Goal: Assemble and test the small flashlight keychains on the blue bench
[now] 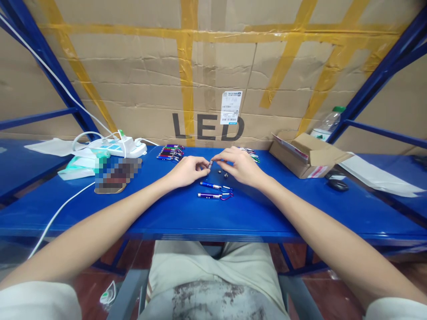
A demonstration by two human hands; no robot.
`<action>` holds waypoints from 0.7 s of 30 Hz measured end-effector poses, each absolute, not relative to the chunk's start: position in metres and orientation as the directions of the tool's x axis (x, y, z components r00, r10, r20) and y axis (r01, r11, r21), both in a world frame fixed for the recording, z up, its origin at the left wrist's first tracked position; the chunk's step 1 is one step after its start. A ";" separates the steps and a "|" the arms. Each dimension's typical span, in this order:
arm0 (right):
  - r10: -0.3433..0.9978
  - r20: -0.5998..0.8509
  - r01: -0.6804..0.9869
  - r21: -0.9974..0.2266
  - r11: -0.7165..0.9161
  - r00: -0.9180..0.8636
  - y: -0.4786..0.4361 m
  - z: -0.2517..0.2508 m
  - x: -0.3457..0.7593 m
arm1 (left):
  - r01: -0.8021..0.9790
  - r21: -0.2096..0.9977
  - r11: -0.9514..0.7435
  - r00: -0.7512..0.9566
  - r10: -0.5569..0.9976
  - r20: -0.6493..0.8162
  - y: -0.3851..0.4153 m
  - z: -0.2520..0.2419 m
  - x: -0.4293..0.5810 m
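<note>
Small silvery cylinder (211, 164), held tilted; blue penlight (209, 185) (clip rightward), purple penlight (208, 195) just nearer

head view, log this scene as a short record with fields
left hand: pinching a small greyish cylindrical piece
right hand: fingertips at the same piece; firmness of grip unclear
nearest person: slim shiny purple tube with carabiner clip
just beyond: slim shiny blue tube with carabiner clip
near right hand: tiny silvery pieces
surface: glossy blue tabletop
beyond left hand: group of multicoloured slim tubes with clips
right side: open brown cardboard box
</note>
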State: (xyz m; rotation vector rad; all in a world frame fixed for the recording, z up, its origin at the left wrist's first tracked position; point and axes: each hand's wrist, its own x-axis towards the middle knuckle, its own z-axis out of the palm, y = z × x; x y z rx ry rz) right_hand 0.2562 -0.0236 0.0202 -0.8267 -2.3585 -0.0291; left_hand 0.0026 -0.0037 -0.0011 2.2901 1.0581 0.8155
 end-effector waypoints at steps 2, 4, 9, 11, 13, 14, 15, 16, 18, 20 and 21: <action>0.570 0.564 0.571 -0.201 0.796 -0.597 -0.022 0.019 0.257 | 0.496 0.642 -0.585 0.529 0.789 0.312 -0.003 -0.002 0.003; 0.588 0.555 0.568 -0.233 0.789 -0.589 -0.021 0.018 0.256 | 0.483 0.650 -0.586 0.532 0.787 0.314 -0.003 -0.003 0.003; 0.621 0.551 0.559 -0.304 0.771 -0.557 -0.023 0.020 0.254 | 0.466 0.659 -0.591 0.536 0.781 0.322 -0.003 -0.002 0.003; 0.632 0.568 0.565 -0.320 0.760 -0.528 -0.022 0.020 0.255 | 0.469 0.642 -0.606 0.537 0.773 0.338 -0.003 -0.001 0.003; 0.653 0.564 0.593 -0.322 0.738 -0.506 -0.019 0.019 0.258 | 0.479 0.623 -0.619 0.540 0.767 0.346 -0.004 0.000 0.003; 0.667 0.544 0.616 -0.311 0.724 -0.509 -0.017 0.018 0.259 | 0.488 0.613 -0.622 0.539 0.766 0.349 -0.004 0.000 0.003; 0.683 0.511 0.641 -0.295 0.709 -0.522 -0.015 0.017 0.261 | 0.498 0.603 -0.623 0.538 0.767 0.349 -0.005 0.001 0.003; 0.697 0.465 0.663 -0.268 0.699 -0.546 -0.013 0.015 0.263 | 0.508 0.595 -0.623 0.537 0.769 0.347 -0.006 0.002 0.003; 0.719 0.366 0.697 -0.217 0.684 -0.591 -0.009 0.011 0.265 | 0.526 0.584 -0.618 0.533 0.775 0.340 -0.007 0.003 0.002; 0.735 0.295 0.718 -0.184 0.671 -0.611 -0.008 0.008 0.266 | 0.539 0.578 -0.613 0.529 0.780 0.334 -0.008 0.004 0.002; 0.739 0.274 0.724 -0.173 0.668 -0.616 -0.007 0.007 0.265 | 0.543 0.575 -0.612 0.527 0.781 0.333 -0.008 0.004 0.002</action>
